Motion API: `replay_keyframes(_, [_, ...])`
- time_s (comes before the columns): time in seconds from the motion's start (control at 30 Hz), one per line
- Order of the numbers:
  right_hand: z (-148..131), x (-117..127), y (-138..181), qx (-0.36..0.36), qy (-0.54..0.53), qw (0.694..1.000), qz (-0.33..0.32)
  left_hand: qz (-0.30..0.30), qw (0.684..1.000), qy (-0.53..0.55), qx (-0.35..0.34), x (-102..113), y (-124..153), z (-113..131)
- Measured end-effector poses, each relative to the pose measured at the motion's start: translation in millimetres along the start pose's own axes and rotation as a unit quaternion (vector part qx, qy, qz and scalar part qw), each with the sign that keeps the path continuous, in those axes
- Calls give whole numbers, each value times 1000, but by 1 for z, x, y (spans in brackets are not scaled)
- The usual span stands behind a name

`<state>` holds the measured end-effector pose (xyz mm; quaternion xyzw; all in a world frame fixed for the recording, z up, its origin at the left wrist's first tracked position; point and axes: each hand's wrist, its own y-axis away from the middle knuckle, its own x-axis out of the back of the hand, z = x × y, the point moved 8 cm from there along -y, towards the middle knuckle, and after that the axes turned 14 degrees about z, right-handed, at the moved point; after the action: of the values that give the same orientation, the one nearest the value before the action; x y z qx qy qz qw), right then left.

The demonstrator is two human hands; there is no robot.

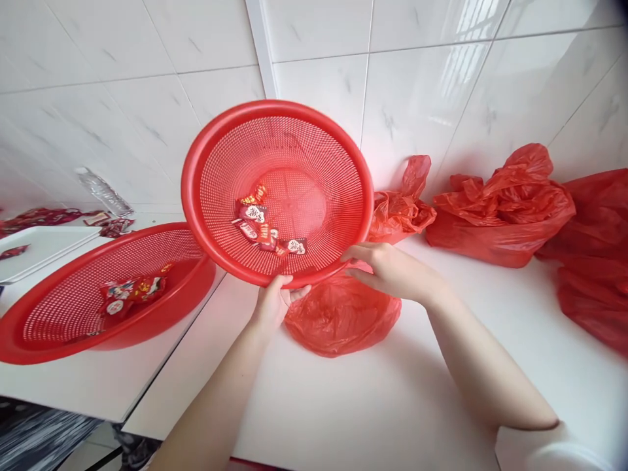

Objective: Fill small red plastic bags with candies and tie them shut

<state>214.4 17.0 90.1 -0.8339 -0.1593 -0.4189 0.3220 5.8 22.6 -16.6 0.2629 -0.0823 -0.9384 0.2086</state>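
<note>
A red plastic colander basket (289,124) is tilted up above the table, with its open side facing me. Several red-wrapped snack packets (265,232) lie in its lower left part. My left hand (272,304) grips the bottom of the rim, thumb over the edge. At the lower right of the same rim, the fingers of my right hand (387,268) close on the edge. Below the basket, a red plastic bag (343,320) rests on the table with its mouth spread; the basket and my hands partly hide it.
A second red basket (167,320) with several packets stands at left. Behind it are a white tray (53,245), more packets and a clear plastic bottle (103,190). Filled red bags (500,222) line the right side by the tiled wall (314,78). Two white tabletops (392,399) meet at a seam.
</note>
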Motion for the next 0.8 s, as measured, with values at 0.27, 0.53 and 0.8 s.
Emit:
replay_keyframes(0.27, [0,-23,-13,63,27,996,49,-34,996,-72,-44,-11,15,-14])
replay_keyframes(0.53, [20,-60,-10,-18,15,998,-59,-78,991,-111,-15,-15,18,-30])
replay_keyframes(0.8, [19,-55,-19,33,38,999,-3,-83,988,-120,-41,-14,17,-32])
